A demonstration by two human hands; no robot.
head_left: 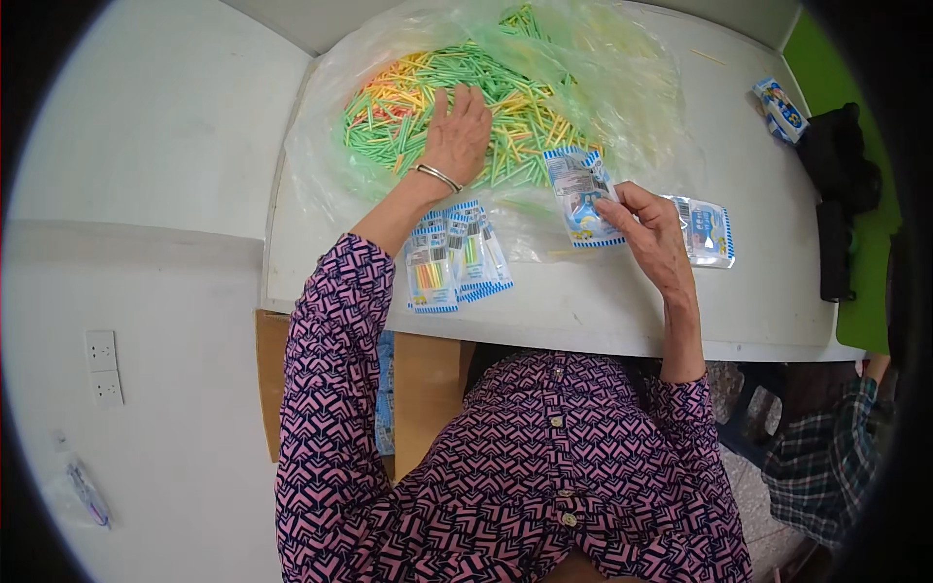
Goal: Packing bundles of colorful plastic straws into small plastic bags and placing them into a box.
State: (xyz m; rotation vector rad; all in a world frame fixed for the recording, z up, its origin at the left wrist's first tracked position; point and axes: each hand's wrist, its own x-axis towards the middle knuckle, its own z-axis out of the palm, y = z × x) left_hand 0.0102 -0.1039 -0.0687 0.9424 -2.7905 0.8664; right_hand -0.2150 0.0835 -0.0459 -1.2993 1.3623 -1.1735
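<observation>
Sticks, loose, in quantity: thin, straight, mainly green and yellow, with an orange-red patch toward the left. Heaped at mixed angles; the left hand lies over the heap, fingers spread among the sticks.

Bag, one: large, translucent plastic, wrinkled, spread across the desk around the sticks, a fold of film covering part of the heap's far right.

Packet, one: small, rectangular, white and blue, striped band at each end, yellow figures near the lower end. Slightly tilted, pinched by the right hand at its lower right side; whether its mouth is open cannot be told.
</observation>
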